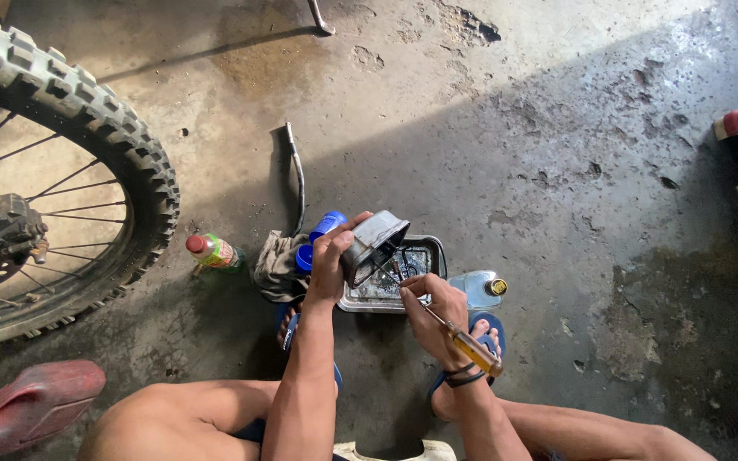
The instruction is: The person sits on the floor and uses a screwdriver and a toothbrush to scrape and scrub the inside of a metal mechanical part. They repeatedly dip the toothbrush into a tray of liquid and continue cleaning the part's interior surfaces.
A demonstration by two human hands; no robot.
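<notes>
I see my left hand (331, 260) closed around a grey metal housing (374, 246), holding it tilted above a shallow metal tray (430, 253) that lies on the concrete floor (489, 128). My right hand (434, 309) grips a screwdriver with an amber handle (469, 345), its tip pointing into the housing. Just right of the tray lies a clear bottle with a dark cap (480, 288). On the left are a dark rag (278, 265), a blue-capped container (325, 226) and a small red-capped bottle (212, 251). A knobby motorcycle wheel (87, 119) stands further left.
</notes>
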